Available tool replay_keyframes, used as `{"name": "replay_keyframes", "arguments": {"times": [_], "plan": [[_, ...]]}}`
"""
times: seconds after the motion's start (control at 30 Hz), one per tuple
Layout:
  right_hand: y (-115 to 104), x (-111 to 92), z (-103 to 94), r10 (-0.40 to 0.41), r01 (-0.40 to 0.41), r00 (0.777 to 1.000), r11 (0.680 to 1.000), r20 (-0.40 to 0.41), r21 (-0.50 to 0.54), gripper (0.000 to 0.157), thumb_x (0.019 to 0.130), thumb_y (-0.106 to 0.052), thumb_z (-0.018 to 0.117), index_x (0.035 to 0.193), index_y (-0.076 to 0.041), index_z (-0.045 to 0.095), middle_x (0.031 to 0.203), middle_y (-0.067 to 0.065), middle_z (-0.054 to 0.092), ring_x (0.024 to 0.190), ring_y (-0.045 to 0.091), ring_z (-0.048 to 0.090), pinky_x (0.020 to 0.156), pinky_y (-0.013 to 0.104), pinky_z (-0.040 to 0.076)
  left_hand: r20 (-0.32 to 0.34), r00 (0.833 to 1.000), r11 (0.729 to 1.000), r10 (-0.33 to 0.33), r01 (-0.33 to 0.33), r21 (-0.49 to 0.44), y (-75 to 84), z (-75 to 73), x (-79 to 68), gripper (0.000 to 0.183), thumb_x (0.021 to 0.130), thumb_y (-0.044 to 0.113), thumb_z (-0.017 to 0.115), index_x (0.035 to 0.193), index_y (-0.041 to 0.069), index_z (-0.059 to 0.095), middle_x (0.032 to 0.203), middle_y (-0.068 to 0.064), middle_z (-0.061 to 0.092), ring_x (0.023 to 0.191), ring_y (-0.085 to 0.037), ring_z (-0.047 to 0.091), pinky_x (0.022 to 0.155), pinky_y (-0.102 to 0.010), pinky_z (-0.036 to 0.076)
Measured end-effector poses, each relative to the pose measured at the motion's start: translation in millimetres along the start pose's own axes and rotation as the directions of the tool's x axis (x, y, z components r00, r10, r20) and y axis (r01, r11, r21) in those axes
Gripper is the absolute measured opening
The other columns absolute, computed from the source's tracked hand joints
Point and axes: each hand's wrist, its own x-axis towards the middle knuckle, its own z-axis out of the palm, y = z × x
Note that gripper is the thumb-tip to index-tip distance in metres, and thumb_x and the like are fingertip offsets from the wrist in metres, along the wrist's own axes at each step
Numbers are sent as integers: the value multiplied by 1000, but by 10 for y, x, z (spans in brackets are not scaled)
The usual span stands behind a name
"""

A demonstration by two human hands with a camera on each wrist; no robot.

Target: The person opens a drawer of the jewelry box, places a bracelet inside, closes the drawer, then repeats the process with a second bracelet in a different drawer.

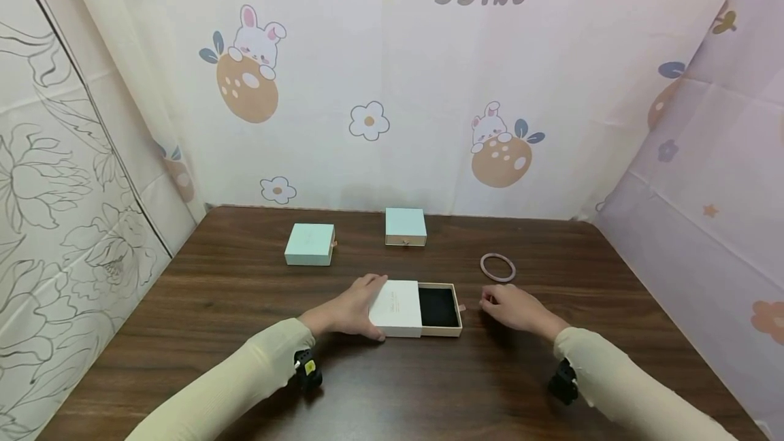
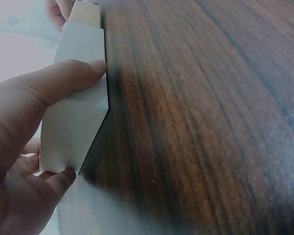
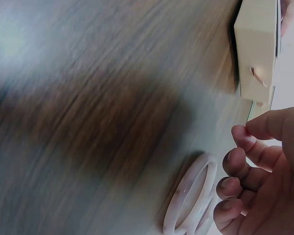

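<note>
My left hand [image 1: 354, 306] grips the white sleeve of a small drawer-style gift box [image 1: 397, 309]. In the left wrist view, its thumb [image 2: 81, 78] lies along one long side while fingertips show at the sleeve's closed end. From the right end the cream drawer [image 1: 442, 333] sticks out partway, showing a black pad [image 1: 438, 307] inside and a short ribbon tab [image 1: 462, 307]. Just right of that tab hovers my right hand [image 1: 517, 307], holding nothing, fingers loosely bent and thumb against the index finger. Beyond it a pale mauve bangle [image 3: 181, 193] lies on the table.
Two closed mint-green boxes stand farther back, one at the left [image 1: 309, 245] and one near the back middle [image 1: 405, 224]. Dark wood makes up the tabletop [image 1: 392, 393]. Printed curtains [image 1: 392, 73] hang behind and along both sides.
</note>
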Motion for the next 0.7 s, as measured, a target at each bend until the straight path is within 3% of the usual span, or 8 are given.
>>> {"name": "replay_keyframes", "arguments": {"times": [0.37, 0.7], "plan": [[177, -57, -107, 16, -16, 1000, 1000, -26, -7, 16, 97, -15, 50, 85, -10, 61, 60, -3, 46, 51, 12, 42, 50, 30, 34, -2, 1000, 1000, 11, -11, -3, -24, 5, 5, 109, 66, 31, 85, 148, -2, 23, 144, -17, 31, 127, -28, 33, 100, -43, 36], [308, -75, -131, 48, -51, 997, 997, -56, -63, 17, 95, -17, 53, 79, -12, 58, 58, -3, 46, 50, 13, 43, 48, 31, 34, 4, 1000, 1000, 3, -2, -24, 10, -16, -8, 107, 67, 29, 85, 148, -3, 23, 144, -18, 30, 128, -29, 33, 100, -44, 36]]}}
